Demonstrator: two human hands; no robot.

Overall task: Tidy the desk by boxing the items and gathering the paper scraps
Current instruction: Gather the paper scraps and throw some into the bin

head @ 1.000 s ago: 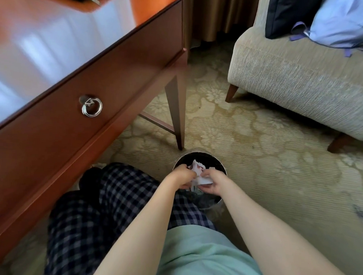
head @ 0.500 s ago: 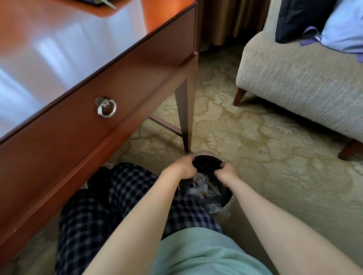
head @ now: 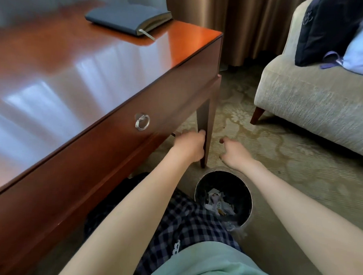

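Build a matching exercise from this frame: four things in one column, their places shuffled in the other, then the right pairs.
Things
1. paper scraps
2. notebook
3. ring pull
4. dark bag

Places
A. on the armchair
B. in the bin
C. on the desk top
D. on the drawer front

Pairs: 1-B; 2-C; 3-D; 4-A

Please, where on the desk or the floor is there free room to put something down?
The desk top is bare from the dark notebook to its front edge. The carpet between the bin and the armchair is free too. Crowded: around the desk leg, where the left hand and right hand are.
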